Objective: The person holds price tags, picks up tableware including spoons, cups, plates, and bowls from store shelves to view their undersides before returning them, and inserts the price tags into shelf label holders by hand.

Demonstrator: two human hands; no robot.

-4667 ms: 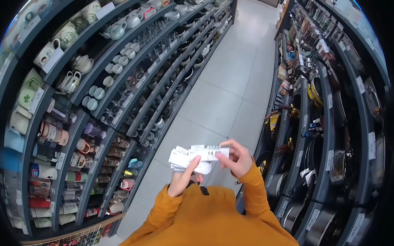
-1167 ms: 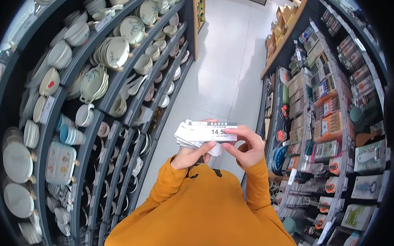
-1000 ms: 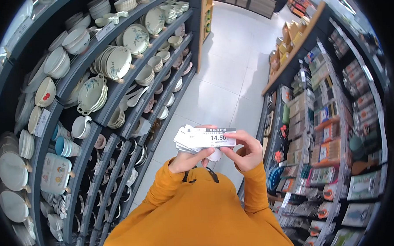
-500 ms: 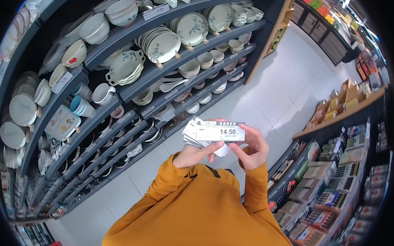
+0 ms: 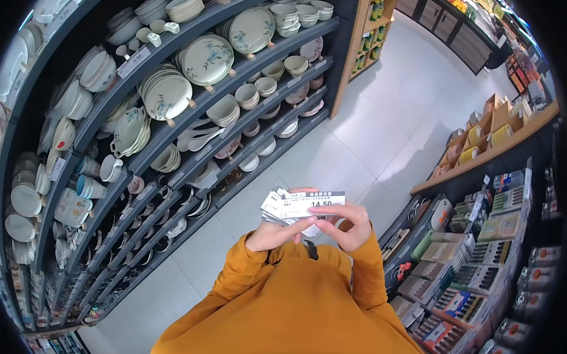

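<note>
A fanned stack of white paper price tags is held in front of my chest by my left hand, its thumb across the lower edge and its other fingers mostly behind. The top price tag has a dark header strip and reads 14.50. My right hand is closed at this tag's right end, the index finger lying over its face and the thumb below. Part of the printing is covered by that finger.
On the left, a curved dark shelf unit carries plates, bowls and spoons. Packaged goods fill a display at right, below a wooden ledge with boxes. Pale tiled floor runs between them.
The view has turned and shifted toward the right, so the shelves sit further left. My right index finger has moved from the tag's right edge onto its face, over the price.
</note>
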